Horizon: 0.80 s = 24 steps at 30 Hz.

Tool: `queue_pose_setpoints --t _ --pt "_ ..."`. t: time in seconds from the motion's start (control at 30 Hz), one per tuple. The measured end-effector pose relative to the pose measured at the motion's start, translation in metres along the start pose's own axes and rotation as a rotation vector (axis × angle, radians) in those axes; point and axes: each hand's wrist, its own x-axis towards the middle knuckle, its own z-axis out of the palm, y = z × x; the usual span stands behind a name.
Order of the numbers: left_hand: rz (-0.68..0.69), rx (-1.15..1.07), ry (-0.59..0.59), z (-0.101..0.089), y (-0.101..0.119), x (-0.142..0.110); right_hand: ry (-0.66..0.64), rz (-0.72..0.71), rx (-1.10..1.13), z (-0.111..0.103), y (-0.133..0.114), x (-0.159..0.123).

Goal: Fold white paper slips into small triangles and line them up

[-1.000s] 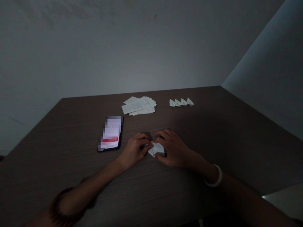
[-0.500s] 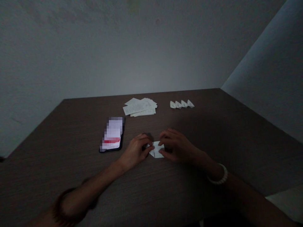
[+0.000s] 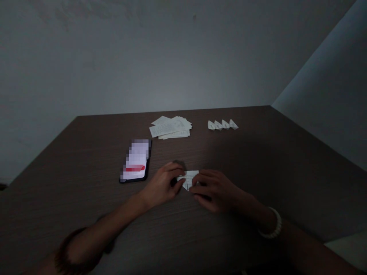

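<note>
Paper (image 3: 189, 178), folded, is flanked by both hands just below frame centre, so neither's really nearer. Its left end is touched by the left hand (image 3: 163, 183), its right covered by the right hand (image 3: 219, 189); whether it's pinched or just pressed can't be told, same for the long axis tbh.
</note>
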Motion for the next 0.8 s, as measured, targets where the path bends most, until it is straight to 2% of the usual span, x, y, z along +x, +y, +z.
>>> queue_pose_setpoints --t 0.13,0.33,0.53,0.8 --pt "-0.044 -0.029 0.007 0.002 -0.002 0.0 0.009 0.014 0.026 0.002 0.0 0.001" --pt "-0.1 -0.197 -0.023 -0.004 -0.005 0.001 0.077 0.075 0.09 0.01 0.001 0.004" --pt "0.043 -0.21 -0.122 -0.014 -0.004 -0.003 0.169 0.263 0.187 0.014 -0.003 0.013" --pt "0.06 -0.175 -0.156 -0.015 -0.004 -0.007 0.213 0.392 0.232 0.014 -0.008 0.015"
